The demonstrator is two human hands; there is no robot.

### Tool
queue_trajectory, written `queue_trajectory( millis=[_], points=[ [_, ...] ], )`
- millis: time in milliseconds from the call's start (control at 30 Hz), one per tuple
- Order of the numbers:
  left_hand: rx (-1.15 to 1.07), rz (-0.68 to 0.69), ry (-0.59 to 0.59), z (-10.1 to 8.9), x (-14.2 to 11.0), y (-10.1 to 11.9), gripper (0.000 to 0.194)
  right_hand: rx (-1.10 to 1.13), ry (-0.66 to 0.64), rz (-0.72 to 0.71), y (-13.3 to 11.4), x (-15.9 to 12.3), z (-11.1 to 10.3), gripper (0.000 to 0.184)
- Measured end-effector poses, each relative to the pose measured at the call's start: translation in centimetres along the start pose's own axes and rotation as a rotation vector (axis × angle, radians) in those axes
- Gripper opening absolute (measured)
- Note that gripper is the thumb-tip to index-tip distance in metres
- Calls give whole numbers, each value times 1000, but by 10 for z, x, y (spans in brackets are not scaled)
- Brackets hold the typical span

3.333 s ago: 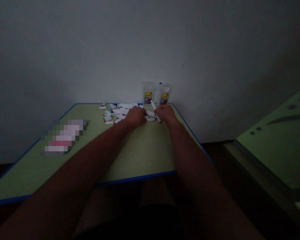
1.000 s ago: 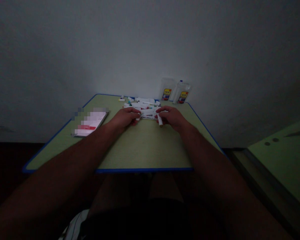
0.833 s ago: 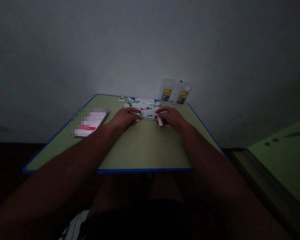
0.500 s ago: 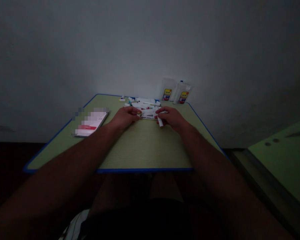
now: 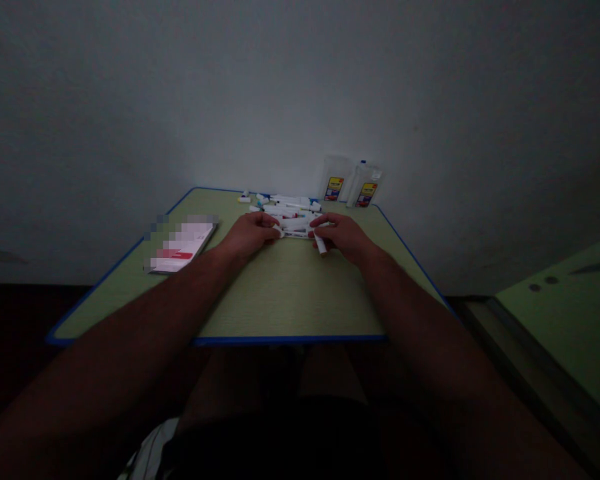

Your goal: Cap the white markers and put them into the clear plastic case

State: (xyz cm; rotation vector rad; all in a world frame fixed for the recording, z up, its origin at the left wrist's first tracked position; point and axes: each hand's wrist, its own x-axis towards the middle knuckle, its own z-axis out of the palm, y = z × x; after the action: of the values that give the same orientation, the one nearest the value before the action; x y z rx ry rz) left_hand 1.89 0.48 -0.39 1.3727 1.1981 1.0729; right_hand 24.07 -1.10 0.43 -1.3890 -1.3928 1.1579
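My right hand [image 5: 344,235] grips a white marker [image 5: 321,243], its lower end pointing down toward me over the table. Across from it, my left hand [image 5: 254,232] pinches a small white piece that looks like a marker cap [image 5: 279,230]. A short gap separates the two hands. Just behind and between them lies a loose pile of white markers [image 5: 293,210], several with coloured ends. Loose marker caps [image 5: 245,199] lie at the pile's left. The fingers partly hide what each hand holds.
Two clear plastic cases [image 5: 334,179] with yellow labels stand against the wall at the table's back right. A tablet-like device [image 5: 183,245] with a lit, blurred screen lies at the left. The pale green table [image 5: 290,293] has a blue edge.
The small cap in my left fingers has turned, so its yellowish end no longer faces me. My right hand and its marker have barely moved.
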Motion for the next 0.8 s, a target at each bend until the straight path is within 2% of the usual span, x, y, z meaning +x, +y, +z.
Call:
queue_trajectory(
  millis=[400, 800],
  points=[
    [-80, -10, 8, 1, 0, -1, 22, 23, 5, -8, -2, -2, 0, 16],
    [-10, 53, 44, 0, -1, 0, 23, 42, 1, 14, -3, -1, 1, 15]
  ],
)
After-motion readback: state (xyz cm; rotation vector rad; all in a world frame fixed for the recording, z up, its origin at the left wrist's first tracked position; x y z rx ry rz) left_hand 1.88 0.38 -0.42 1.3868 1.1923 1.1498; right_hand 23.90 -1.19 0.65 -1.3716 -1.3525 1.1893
